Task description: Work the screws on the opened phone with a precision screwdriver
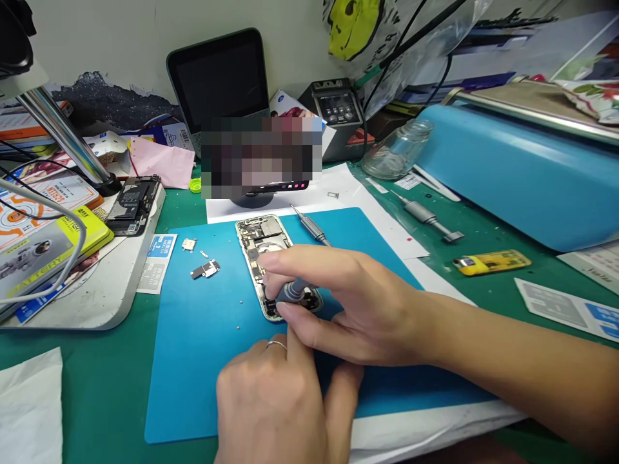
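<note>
A smartphone (253, 261) with its inside exposed lies on a blue work mat (188, 361). My right hand (358, 303) is closed around a grey-handled screwdriver (292, 291), upright over the phone's lower end; its tip is hidden. Below the phone, my left hand (278, 393) rests on the mat, index finger stretched toward the phone's lower edge and thumb apart. Its fingertips are partly covered, so contact with the phone is unclear. Behind my right hand lies a second screwdriver (312, 227). Small metal brackets (207, 269) and tiny screws sit left of the phone.
At left, another opened phone (133, 205) and a yellow battery box (58, 254) rest on a white stand (111, 303). At right are a third screwdriver (425, 216), a yellow part (492, 262), a glass jar (399, 149) and a blue case (512, 174). A screen (220, 80) stands behind.
</note>
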Demonstrator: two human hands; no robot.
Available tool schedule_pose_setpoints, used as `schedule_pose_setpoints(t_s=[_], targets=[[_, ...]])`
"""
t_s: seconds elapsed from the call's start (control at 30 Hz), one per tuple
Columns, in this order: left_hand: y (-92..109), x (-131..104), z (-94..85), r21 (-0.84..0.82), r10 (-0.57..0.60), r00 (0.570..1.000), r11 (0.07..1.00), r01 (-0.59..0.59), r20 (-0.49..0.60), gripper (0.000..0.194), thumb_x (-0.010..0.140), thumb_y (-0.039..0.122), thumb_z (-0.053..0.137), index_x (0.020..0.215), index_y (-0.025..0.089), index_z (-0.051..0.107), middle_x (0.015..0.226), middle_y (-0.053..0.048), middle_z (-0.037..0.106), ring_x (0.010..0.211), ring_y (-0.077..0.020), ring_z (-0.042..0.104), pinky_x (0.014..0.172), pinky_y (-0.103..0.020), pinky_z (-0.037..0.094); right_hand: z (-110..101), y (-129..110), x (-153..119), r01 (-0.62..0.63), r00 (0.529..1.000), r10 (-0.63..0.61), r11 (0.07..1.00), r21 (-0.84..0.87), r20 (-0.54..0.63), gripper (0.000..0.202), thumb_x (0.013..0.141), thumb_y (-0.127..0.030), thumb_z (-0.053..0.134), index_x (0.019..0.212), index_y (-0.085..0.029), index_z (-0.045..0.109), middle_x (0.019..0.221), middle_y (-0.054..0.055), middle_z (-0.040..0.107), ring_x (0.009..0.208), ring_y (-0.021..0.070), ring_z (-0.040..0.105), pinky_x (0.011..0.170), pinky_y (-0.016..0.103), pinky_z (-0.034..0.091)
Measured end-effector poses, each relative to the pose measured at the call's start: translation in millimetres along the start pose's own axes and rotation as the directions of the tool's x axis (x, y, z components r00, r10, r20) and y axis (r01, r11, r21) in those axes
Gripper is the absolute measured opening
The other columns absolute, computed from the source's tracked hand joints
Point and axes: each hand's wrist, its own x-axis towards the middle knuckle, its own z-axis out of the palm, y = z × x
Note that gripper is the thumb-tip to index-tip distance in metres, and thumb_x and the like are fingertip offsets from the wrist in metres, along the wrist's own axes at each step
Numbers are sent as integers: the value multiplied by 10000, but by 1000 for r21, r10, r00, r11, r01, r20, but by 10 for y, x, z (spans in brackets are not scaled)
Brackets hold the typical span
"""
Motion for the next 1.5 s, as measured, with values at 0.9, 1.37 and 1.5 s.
schedule_pose_setpoints(t_s=[0.9, 1.37, 1.5], targets=[[-7, -3, -5, 22, 8, 1000, 1000, -8, 9, 268, 824, 316, 739, 640, 213, 574, 547, -10, 606, 464, -184, 640, 509, -255, 462, -9, 9, 10, 8, 1000, -8, 1000, 9, 16, 411, 975, -47, 519, 1366, -148, 449, 877, 10, 666, 770, 145, 644, 773, 314, 622], [-12, -1, -4, 16, 13, 1000, 1000, -13, 19, 252, 833, 300, 716, 645, 218, 570, 549, -16, 610, 463, -191, 643, 507, -258, 473, -4, 0, 4, 21, 1000, -21, 1000, 0, -4, 440, 974, -46, 534, 1378, -183, 425, 860, -15, 656, 775, 142, 663, 806, 314, 645], [-16, -3, 0, 8, 17, 1000, 1000, -17, 17, 264, 840, 308, 718, 647, 220, 561, 549, -12, 606, 466, -190, 644, 501, -259, 464, -5, -1, 1, 18, 1000, -18, 1000, -6, -2, 430, 974, -48, 528, 1372, -178, 433, 834, -22, 649, 767, 142, 664, 827, 316, 644]])
